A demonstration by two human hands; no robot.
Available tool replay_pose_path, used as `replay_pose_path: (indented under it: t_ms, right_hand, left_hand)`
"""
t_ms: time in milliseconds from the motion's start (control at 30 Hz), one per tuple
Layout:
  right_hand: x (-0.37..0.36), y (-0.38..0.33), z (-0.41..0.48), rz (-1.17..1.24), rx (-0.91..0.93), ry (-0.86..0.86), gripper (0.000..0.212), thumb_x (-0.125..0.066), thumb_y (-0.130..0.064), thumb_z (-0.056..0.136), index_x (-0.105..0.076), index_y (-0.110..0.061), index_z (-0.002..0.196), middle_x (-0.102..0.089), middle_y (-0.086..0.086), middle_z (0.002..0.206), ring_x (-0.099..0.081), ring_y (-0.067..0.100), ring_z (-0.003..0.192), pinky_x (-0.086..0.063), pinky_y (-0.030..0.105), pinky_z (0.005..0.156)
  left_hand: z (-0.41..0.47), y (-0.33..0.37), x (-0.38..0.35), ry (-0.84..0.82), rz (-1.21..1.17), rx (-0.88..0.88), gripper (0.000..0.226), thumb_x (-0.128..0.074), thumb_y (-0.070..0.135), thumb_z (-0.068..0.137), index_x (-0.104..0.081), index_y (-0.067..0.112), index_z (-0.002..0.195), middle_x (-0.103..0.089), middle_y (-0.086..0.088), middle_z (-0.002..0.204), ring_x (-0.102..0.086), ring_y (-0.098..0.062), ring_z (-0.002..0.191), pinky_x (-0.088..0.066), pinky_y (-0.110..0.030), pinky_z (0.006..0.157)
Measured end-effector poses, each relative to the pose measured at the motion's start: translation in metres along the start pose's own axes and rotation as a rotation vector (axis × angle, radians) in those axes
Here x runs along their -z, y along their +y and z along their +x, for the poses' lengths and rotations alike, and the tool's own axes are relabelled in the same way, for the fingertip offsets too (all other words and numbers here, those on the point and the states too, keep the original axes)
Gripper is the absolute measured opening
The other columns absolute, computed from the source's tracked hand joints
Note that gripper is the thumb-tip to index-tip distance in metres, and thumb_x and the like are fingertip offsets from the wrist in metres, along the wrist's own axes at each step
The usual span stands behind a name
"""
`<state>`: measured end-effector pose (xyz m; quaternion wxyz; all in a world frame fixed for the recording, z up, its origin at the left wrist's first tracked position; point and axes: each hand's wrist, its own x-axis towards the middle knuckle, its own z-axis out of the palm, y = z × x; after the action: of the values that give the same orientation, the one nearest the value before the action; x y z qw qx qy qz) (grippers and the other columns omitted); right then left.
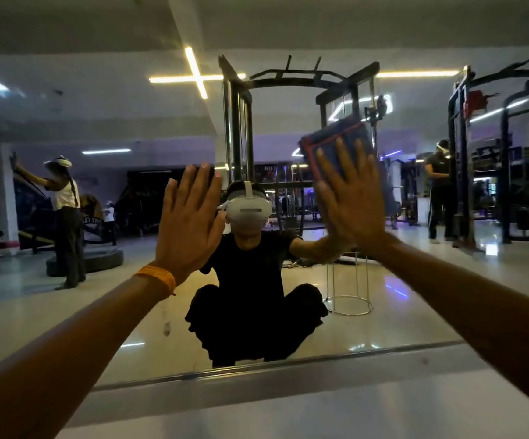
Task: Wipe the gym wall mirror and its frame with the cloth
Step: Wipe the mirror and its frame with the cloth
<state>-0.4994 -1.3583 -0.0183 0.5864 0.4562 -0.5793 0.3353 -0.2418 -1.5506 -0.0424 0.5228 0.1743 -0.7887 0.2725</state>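
Note:
The wall mirror (pixel 105 315) fills the view and reflects the gym and a crouching person in black with a white headset. Its thin dark frame (pixel 257 369) runs along the bottom edge. My right hand (pixel 348 198) presses a folded blue cloth (pixel 336 137) with red edging flat against the glass, fingers straight and spread. My left hand (pixel 190 213), with an orange band at the wrist, rests flat on the glass to the left, fingers straight, holding nothing.
A pale ledge or floor strip (pixel 288 407) lies below the frame. Reflected in the glass are black weight racks (pixel 304 90), a wire stand (pixel 348 286), and two other people, one at the left (pixel 63 198) and one at the right (pixel 440 185).

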Motion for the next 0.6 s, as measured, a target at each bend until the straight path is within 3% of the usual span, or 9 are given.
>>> replay_pose_path:
  t_ms: [100, 200, 267, 333, 400, 433, 533, 600]
  right_hand:
    - [-0.020, -0.058, -0.110, 0.007, 0.375, -0.187, 0.055, -0.018, -0.046, 0.112, -0.020, -0.029, 0.164, -0.015, 0.008, 0.172, -0.005, 0.032, 0.159, -0.002, 0.051, 0.129]
    - [-0.011, -0.037, -0.132, -0.060, 0.607, -0.285, 0.054, -0.024, -0.048, 0.112, -0.026, -0.030, 0.163, -0.019, 0.007, 0.171, -0.008, 0.032, 0.159, -0.008, 0.052, 0.128]
    - [-0.005, -0.006, -0.098, -0.085, 0.532, -0.173, 0.053, -0.028, -0.046, 0.111, -0.028, -0.027, 0.161, -0.026, 0.014, 0.168, -0.017, 0.037, 0.157, -0.013, 0.058, 0.126]
    - [0.002, 0.017, -0.061, -0.097, 0.213, -0.046, 0.054, -0.033, -0.044, 0.111, -0.029, -0.021, 0.160, -0.030, 0.019, 0.166, -0.019, 0.041, 0.156, -0.015, 0.064, 0.125]
    - [-0.001, 0.002, -0.058, -0.026, -0.132, -0.009, 0.059, -0.033, -0.047, 0.110, -0.027, -0.022, 0.163, -0.019, 0.013, 0.171, -0.008, 0.036, 0.159, -0.007, 0.059, 0.127]
    - [-0.009, -0.020, -0.073, -0.013, -0.180, -0.007, 0.061, -0.037, -0.049, 0.109, -0.027, -0.023, 0.163, -0.017, 0.011, 0.172, -0.005, 0.036, 0.159, -0.006, 0.058, 0.127]
    - [-0.029, -0.091, -0.150, 0.028, 0.150, -0.156, 0.054, -0.032, -0.044, 0.111, -0.034, -0.023, 0.161, -0.024, 0.011, 0.170, -0.007, 0.035, 0.159, -0.012, 0.059, 0.125]
    - [-0.028, -0.093, -0.172, 0.008, 0.378, -0.240, 0.052, -0.029, -0.045, 0.112, -0.035, -0.026, 0.160, -0.026, 0.008, 0.169, -0.006, 0.032, 0.160, -0.012, 0.054, 0.126]
  left_hand:
    - [-0.004, 0.000, 0.003, -0.021, -0.038, 0.010, 0.070, -0.023, 0.046, 0.105, -0.008, 0.016, 0.166, 0.003, -0.008, 0.174, 0.008, -0.026, 0.161, 0.001, -0.055, 0.129]
    - [-0.025, 0.002, -0.001, -0.010, -0.070, -0.014, 0.068, -0.026, 0.044, 0.107, -0.009, 0.016, 0.166, 0.002, -0.008, 0.174, 0.006, -0.026, 0.161, 0.000, -0.054, 0.129]
    - [-0.040, 0.000, -0.004, -0.012, -0.091, -0.034, 0.067, -0.027, 0.043, 0.107, -0.011, 0.015, 0.166, 0.000, -0.009, 0.174, 0.004, -0.027, 0.161, -0.003, -0.056, 0.129]
    - [-0.048, -0.004, -0.005, -0.011, -0.096, -0.053, 0.067, -0.026, 0.044, 0.108, -0.012, 0.014, 0.166, -0.001, -0.009, 0.174, 0.003, -0.028, 0.161, -0.005, -0.058, 0.128]
    - [-0.047, -0.008, -0.003, -0.018, -0.097, -0.072, 0.066, -0.024, 0.044, 0.108, -0.013, 0.014, 0.166, -0.002, -0.010, 0.174, 0.002, -0.028, 0.161, -0.005, -0.058, 0.128]
    - [-0.047, -0.009, -0.002, -0.022, -0.105, -0.078, 0.066, -0.023, 0.044, 0.108, -0.013, 0.014, 0.165, -0.003, -0.010, 0.174, 0.002, -0.028, 0.161, -0.005, -0.057, 0.129]
    - [-0.049, -0.010, -0.001, -0.018, -0.095, -0.088, 0.065, -0.025, 0.043, 0.108, -0.017, 0.013, 0.165, -0.005, -0.011, 0.174, 0.001, -0.029, 0.161, -0.005, -0.056, 0.129]
    - [-0.051, -0.012, -0.002, -0.019, -0.084, -0.096, 0.065, -0.026, 0.043, 0.108, -0.017, 0.013, 0.165, -0.005, -0.011, 0.174, 0.002, -0.028, 0.161, -0.005, -0.056, 0.129]
